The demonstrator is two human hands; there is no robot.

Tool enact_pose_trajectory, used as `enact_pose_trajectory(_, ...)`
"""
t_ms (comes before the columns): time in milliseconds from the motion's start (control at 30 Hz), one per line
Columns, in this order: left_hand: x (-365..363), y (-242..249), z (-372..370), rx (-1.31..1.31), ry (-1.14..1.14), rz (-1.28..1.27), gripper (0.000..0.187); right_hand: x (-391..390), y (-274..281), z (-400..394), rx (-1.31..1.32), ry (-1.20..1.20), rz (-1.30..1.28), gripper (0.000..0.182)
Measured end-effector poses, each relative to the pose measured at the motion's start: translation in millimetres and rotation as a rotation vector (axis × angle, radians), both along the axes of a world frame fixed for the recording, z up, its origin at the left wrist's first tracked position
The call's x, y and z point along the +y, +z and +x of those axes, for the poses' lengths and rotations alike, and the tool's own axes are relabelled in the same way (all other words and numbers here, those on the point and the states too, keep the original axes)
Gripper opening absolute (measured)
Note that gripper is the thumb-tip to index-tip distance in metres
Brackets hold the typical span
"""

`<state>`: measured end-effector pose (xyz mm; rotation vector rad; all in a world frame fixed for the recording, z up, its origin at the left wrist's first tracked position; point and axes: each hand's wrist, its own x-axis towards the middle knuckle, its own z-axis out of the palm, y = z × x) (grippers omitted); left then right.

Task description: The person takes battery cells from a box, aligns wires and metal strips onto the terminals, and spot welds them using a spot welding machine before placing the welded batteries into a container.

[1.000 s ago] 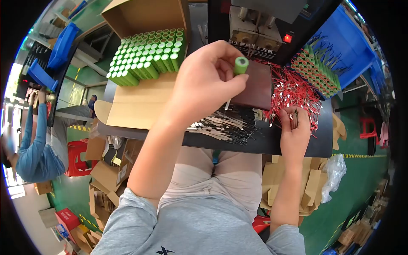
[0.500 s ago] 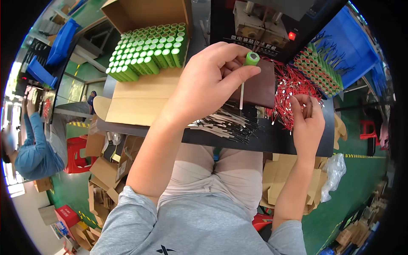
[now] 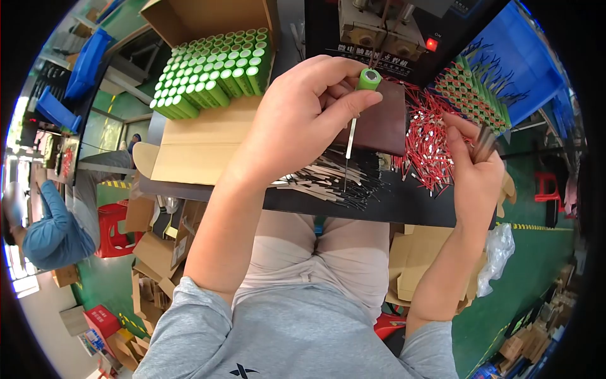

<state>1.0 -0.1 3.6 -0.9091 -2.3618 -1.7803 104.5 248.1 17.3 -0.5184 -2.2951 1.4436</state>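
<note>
- The left hand (image 3: 315, 104) grips a green cell (image 3: 369, 78) between thumb and fingers, its round end facing up toward the camera.
- The cell is above a brown block (image 3: 385, 120) and in front of the black machine (image 3: 407, 66), near its thin rods; whether it touches them, I cannot tell.
- A narrow white strip (image 3: 351, 138) hangs below the left hand, over the pile of black and white leads (image 3: 325, 180) on the worktop (image 3: 404, 211).
- The right hand (image 3: 476, 174) has its fingers bent around thin dark pieces (image 3: 485, 146), too blurred to identify, just beside a heap of red wires (image 3: 426, 148).
- Rows of green cells (image 3: 211, 76) stand upright in a cardboard box (image 3: 202, 148) at the left.
- At the right, wired cells (image 3: 470, 95) sit beside a blue bin (image 3: 543, 72).
- A red switch (image 3: 431, 44) glows on the machine.
</note>
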Motion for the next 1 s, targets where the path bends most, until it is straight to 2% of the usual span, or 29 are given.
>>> enact_pose_trajectory(100,0,2,1,0.000,0.014,-0.030,0.026,-22,8,-8,0.183,0.103,-0.175,0.017)
enact_pose_trajectory(233,-1,1,1,0.014,0.014,-0.025,0.027,-51,15,-23,0.290,0.243,-0.279,0.018)
enact_pose_trajectory(400,0,1,3,0.034,0.021,0.021,0.030,-65,9,-40,0.346,0.297,-0.136,0.015)
enact_pose_trajectory(500,0,-2,1,0.102,0.034,0.016,0.030,-70,10,-42,0.346,0.336,-0.177,0.012)
enact_pose_trajectory(1000,0,-4,-2,0.179,0.061,-0.003,0.032,-70,1,-51,0.416,0.307,-0.062,0.013)
